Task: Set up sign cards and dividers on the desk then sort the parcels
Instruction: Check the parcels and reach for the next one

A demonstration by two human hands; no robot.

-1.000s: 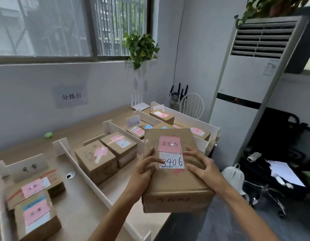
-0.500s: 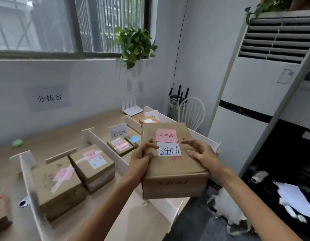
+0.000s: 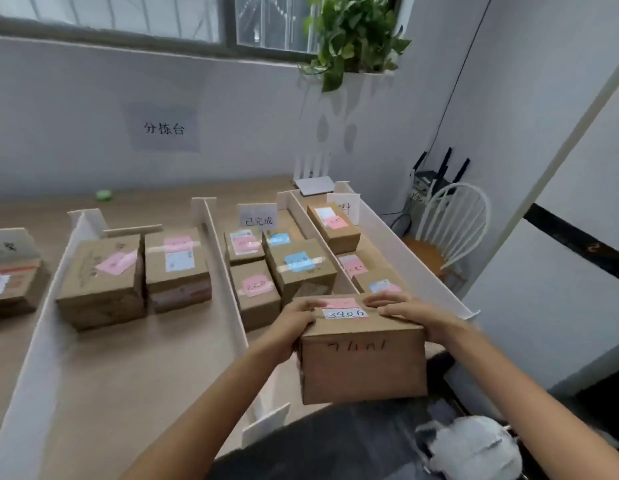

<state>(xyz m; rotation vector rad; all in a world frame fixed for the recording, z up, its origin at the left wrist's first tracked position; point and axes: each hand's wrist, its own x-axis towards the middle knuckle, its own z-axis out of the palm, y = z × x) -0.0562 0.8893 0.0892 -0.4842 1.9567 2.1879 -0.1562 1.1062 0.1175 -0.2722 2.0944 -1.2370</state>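
Note:
I hold a brown cardboard parcel [image 3: 361,362] with a pink note and a white "3406" label, low at the desk's front edge, over the lane with the grey sign card [image 3: 258,216]. My left hand [image 3: 294,323] grips its left side and my right hand [image 3: 403,308] grips its right top edge. White dividers [image 3: 223,268] split the wooden desk [image 3: 128,375] into lanes. Several labelled parcels [image 3: 103,278] sit in those lanes. Another white sign card [image 3: 344,206] stands in the rightmost lane.
A white chair [image 3: 450,230] stands right of the desk, with a router behind it. A tall white air conditioner [image 3: 578,209] fills the right side. A potted plant [image 3: 353,32] hangs at the window. A white bag [image 3: 474,448] lies on the floor. A green object [image 3: 103,195] rests near the wall.
The parcel has gone down and forward toward the desk's front edge, tilting so its front face shows. My view has dropped and turned toward the lanes.

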